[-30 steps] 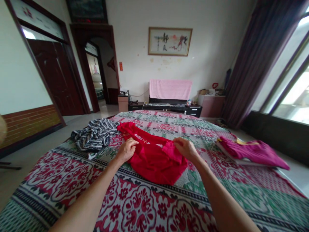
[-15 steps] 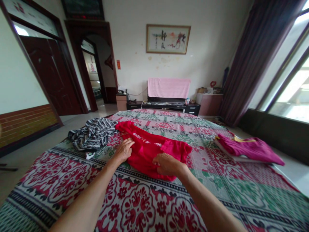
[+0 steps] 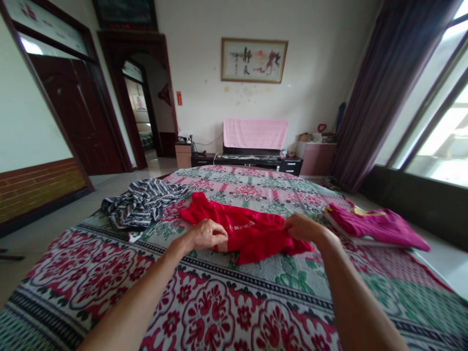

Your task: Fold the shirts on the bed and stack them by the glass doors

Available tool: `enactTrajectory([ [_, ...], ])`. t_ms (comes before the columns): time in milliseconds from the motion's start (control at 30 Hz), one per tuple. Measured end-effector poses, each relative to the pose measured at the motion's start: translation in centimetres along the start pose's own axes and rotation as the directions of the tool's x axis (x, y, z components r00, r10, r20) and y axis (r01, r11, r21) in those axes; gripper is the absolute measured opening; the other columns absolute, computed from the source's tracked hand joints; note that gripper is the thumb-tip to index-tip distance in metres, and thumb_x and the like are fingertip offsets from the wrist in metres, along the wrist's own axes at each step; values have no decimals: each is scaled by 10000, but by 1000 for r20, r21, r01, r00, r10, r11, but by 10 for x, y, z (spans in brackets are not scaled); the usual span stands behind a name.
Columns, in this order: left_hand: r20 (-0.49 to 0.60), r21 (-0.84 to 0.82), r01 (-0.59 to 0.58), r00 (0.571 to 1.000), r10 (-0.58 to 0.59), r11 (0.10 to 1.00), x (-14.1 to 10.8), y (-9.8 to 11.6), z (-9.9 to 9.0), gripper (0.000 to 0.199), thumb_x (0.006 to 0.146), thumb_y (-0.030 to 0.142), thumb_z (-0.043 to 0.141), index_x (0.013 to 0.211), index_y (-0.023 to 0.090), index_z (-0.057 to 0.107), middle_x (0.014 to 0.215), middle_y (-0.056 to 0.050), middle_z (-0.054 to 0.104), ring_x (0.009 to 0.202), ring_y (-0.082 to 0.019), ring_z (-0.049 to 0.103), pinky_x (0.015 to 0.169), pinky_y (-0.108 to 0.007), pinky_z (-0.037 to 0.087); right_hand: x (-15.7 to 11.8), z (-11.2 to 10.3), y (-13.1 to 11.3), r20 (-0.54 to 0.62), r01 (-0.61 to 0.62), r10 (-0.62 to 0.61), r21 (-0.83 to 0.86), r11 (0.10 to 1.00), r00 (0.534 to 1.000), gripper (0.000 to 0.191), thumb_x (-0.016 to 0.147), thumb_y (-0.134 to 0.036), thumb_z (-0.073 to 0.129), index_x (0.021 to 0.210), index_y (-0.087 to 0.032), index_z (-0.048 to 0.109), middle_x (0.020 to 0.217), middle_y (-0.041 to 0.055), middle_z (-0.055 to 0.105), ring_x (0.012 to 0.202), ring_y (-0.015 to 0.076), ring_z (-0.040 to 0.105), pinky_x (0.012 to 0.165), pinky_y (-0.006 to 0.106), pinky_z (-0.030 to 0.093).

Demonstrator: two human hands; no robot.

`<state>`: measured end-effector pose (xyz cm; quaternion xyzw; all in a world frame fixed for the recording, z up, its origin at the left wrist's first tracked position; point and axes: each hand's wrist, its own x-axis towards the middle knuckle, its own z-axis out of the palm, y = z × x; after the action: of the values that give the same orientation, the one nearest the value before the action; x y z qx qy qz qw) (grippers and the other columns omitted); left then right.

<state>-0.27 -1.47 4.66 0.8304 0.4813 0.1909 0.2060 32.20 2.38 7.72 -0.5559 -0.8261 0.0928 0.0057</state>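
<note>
Red garment (image 3: 265,239): is lying crumpled on the patterned cover (image 3: 212,312), its white lettering (image 3: 243,227) partly showing.
Left hand (image 3: 210,235): is grasping the garment's near edge, thumb and fingers pinching the fabric.
Right hand (image 3: 303,227): is gripping the garment toward its right end, fingers closing on the cloth.
Striped cloth (image 3: 142,202): is lying bunched to the red garment's left.
Magenta clothing (image 3: 387,229): is resting folded at the right, well apart from the red garment.
Pink cloth (image 3: 256,132): is hanging by the far wall (image 3: 197,63).
</note>
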Motion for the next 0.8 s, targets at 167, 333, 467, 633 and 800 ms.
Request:
enactTrajectory([
  [167, -294, 17, 76, 953, -67, 997, -1, -20, -6, 268, 782, 316, 525, 888, 178, 729, 866, -42, 732, 789, -159, 648, 745, -234, 472, -9, -10, 31, -129, -246, 254, 79, 966, 958, 334, 705, -44, 473, 853, -153, 752, 839, 68, 721, 796, 174, 641, 711, 226, 441],
  [333, -164, 210, 123, 982, -89, 970, -11, -58, -12, 361, 651, 328, 652, 992, 222, 707, 1153, -57, 659, 1080, -226, 590, 960, -305, 430, -12, -14, -3, -28, -60, 68, 233, 971, 997, 240, 724, -201, 532, 839, -171, 741, 749, 21, 694, 667, 139, 584, 608, 217, 416],
  [467, -155, 204, 161, 979, -130, 966, -13, -76, -7, 439, 633, 336, 644, 1053, 210, 678, 1227, -79, 612, 1152, -249, 542, 993, -346, 407, -9, -5, -25, 141, -41, 11, 215, 976, 990, 181, 665, -314, 620, 704, -169, 722, 591, -12, 611, 536, 101, 483, 494, 214, 320],
  [633, -272, 113, 127, 958, -92, 986, -9, -89, -5, 188, 683, 280, 517, 749, 201, 674, 910, -44, 686, 884, -194, 610, 855, -307, 455, -2, 1, -11, -10, -174, 176, 96, 980, 984, 171, 699, -248, 573, 637, -149, 698, 520, -15, 534, 499, 81, 424, 474, 221, 263],
  [800, -332, -204, 279, 882, -334, 938, -25, -113, -38, 276, 647, 410, 585, 790, 186, 661, 700, 2, 656, 688, -183, 588, 658, -274, 456, -3, 0, 24, -153, -328, 337, 78, 941, 929, 240, 756, -184, 492, 682, -147, 717, 592, 31, 601, 562, 108, 508, 508, 224, 310],
])
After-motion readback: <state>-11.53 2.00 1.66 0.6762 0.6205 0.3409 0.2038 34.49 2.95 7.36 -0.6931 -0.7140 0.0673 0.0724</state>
